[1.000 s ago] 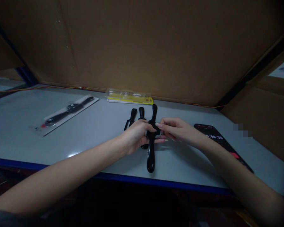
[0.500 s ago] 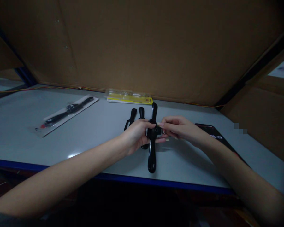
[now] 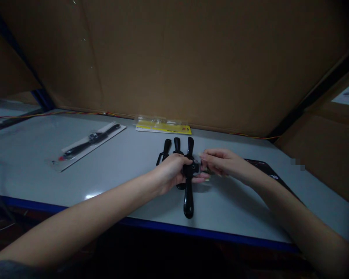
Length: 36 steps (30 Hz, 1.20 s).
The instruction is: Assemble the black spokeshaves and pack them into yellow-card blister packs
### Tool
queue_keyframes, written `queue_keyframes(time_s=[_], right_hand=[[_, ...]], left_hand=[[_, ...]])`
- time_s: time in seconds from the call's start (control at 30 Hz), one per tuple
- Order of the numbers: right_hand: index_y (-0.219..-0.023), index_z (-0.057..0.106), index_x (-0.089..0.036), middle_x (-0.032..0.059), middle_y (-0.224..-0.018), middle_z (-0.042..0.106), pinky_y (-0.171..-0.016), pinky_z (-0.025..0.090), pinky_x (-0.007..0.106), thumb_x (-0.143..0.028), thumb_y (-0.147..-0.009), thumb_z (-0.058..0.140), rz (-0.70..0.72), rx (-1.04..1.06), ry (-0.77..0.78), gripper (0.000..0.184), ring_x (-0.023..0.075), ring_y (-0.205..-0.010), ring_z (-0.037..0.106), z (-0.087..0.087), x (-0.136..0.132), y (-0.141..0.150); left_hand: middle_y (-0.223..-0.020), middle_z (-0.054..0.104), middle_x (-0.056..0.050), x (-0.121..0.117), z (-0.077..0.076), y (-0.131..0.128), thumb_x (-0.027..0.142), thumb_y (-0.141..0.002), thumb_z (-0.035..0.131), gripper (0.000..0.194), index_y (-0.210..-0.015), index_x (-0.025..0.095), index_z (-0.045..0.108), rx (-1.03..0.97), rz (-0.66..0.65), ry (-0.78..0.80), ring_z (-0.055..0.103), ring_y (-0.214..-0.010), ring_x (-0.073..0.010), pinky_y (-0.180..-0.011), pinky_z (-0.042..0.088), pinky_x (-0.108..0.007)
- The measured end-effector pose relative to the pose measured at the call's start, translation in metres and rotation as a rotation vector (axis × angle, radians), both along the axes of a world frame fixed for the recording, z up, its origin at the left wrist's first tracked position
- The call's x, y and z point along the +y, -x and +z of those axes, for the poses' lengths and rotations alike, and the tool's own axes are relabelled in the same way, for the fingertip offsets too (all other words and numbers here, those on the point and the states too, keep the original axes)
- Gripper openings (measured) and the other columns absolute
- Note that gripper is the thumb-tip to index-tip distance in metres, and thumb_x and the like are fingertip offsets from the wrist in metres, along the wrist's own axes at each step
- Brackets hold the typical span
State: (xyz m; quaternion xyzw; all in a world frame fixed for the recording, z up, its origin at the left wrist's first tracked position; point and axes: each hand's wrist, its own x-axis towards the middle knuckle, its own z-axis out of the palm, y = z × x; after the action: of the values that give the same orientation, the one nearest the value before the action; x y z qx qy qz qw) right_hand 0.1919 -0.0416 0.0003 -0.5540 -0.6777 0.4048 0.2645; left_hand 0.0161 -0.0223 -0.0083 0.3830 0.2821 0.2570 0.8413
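A black spokeshave [image 3: 189, 199] with a long handle at each end is held by its middle in my left hand [image 3: 176, 166]. The thumb lies on top of the tool's body, with fingers passing beneath it. My right hand [image 3: 219, 161] is closed in a pinch just right of that body. At its fingertips is a thin grey piece [image 3: 197, 167], perhaps the tool's blade; blur hides its exact shape. Two more black tools, one a spokeshave [image 3: 177, 144] and one with a side loop [image 3: 167, 146], lie behind my left hand, which partly covers them.
A packaged black spokeshave [image 3: 90, 142] lies on its card at left. Yellow cards with clear plastic [image 3: 164, 127] are at the back, against the cardboard wall [image 3: 174, 62]. A dark phone [image 3: 264, 168] lies beside my right forearm. The grey table [image 3: 113, 170] has a blue front edge.
My right hand has drawn slightly away from the spokeshave's body, and a grey piece now shows between them. The view has shifted slightly. My left hand keeps its hold.
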Motion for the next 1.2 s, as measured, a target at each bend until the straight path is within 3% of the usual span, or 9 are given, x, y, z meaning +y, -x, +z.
queue_keyframes(time_s=[0.2,0.3,0.47,0.53,0.67,0.77,0.87,1.07,1.2], right_hand=[[-0.072,0.051,-0.018,-0.0041,-0.048,0.045,-0.042,0.032,0.022,-0.050,-0.079,0.048,-0.054,-0.110,-0.104,0.033,0.0083,-0.041,0.042,0.003,0.031,-0.020],[-0.078,0.054,-0.017,-0.0005,-0.059,0.053,-0.049,0.038,0.024,-0.046,-0.076,0.052,-0.057,-0.242,-0.141,0.029,0.0110,-0.052,0.050,0.004,0.052,-0.032],[-0.092,0.061,-0.017,0.0037,-0.078,0.059,-0.062,0.041,0.027,-0.048,-0.067,0.061,0.139,-0.491,-0.029,0.039,0.0159,-0.071,0.055,0.006,0.059,-0.043],[-0.095,0.061,-0.018,0.0047,-0.083,0.059,-0.065,0.041,0.028,-0.050,-0.066,0.062,0.183,-0.530,-0.051,0.043,0.0174,-0.077,0.054,0.005,0.054,-0.044],[-0.090,0.062,-0.020,0.0047,-0.080,0.059,-0.062,0.040,0.028,-0.053,-0.067,0.059,0.021,-0.591,-0.161,0.041,0.0172,-0.073,0.054,-0.001,0.050,-0.057],[-0.083,0.063,-0.019,0.0037,-0.072,0.059,-0.056,0.038,0.027,-0.053,-0.063,0.061,-0.107,-0.644,-0.127,0.039,0.0164,-0.064,0.053,-0.011,0.054,-0.071],[-0.080,0.061,-0.018,0.0031,-0.068,0.060,-0.053,0.037,0.026,-0.053,-0.064,0.061,-0.127,-0.611,-0.099,0.038,0.0153,-0.060,0.053,-0.022,0.058,-0.076],[-0.079,0.058,-0.018,0.0035,-0.069,0.058,-0.055,0.040,0.026,-0.043,-0.071,0.058,-0.157,-0.589,-0.312,0.026,0.0152,-0.063,0.054,-0.037,0.065,-0.065],[-0.074,0.055,-0.018,0.0048,-0.072,0.059,-0.057,0.041,0.026,-0.031,-0.070,0.058,-0.153,-0.606,-0.347,0.014,0.0159,-0.065,0.055,-0.039,0.067,-0.060]], left_hand=[[-0.091,0.062,-0.021,0.006,0.001,0.004,0.002,-0.078,0.041,0.019,-0.093,-0.002,0.051,0.053,-0.046,0.010,0.067,-0.073,-0.0193,-0.072,0.054,-0.029],[-0.091,0.062,-0.022,0.013,0.005,0.008,-0.001,-0.077,0.039,0.021,-0.094,-0.004,0.050,0.034,-0.004,-0.003,0.067,-0.076,-0.0200,-0.071,0.054,-0.027],[-0.093,0.059,-0.021,0.033,0.012,0.016,0.001,-0.077,0.039,0.029,-0.104,-0.007,0.046,0.046,0.157,0.034,0.064,-0.083,-0.0193,-0.069,0.053,-0.023],[-0.093,0.058,-0.020,0.041,0.012,0.018,0.004,-0.077,0.041,0.033,-0.108,-0.008,0.045,0.057,0.192,0.046,0.062,-0.085,-0.0196,-0.068,0.052,-0.021],[-0.094,0.057,-0.020,0.050,0.009,0.020,0.009,-0.076,0.042,0.041,-0.113,-0.009,0.042,0.049,0.212,0.079,0.060,-0.089,-0.0220,-0.068,0.052,-0.024],[-0.094,0.057,-0.019,0.050,0.006,0.020,0.010,-0.075,0.043,0.045,-0.116,-0.006,0.038,0.014,0.201,0.115,0.059,-0.090,-0.0234,-0.070,0.052,-0.027],[-0.095,0.056,-0.018,0.048,0.004,0.019,0.011,-0.075,0.042,0.045,-0.117,-0.004,0.035,0.014,0.180,0.131,0.059,-0.090,-0.0247,-0.070,0.052,-0.029],[-0.096,0.055,-0.018,0.045,0.000,0.017,0.010,-0.074,0.043,0.046,-0.117,-0.002,0.033,0.022,0.178,0.125,0.059,-0.091,-0.0253,-0.071,0.051,-0.030],[-0.095,0.055,-0.018,0.044,-0.001,0.016,0.010,-0.074,0.044,0.046,-0.117,-0.003,0.034,0.035,0.177,0.117,0.060,-0.089,-0.0252,-0.072,0.051,-0.030]])
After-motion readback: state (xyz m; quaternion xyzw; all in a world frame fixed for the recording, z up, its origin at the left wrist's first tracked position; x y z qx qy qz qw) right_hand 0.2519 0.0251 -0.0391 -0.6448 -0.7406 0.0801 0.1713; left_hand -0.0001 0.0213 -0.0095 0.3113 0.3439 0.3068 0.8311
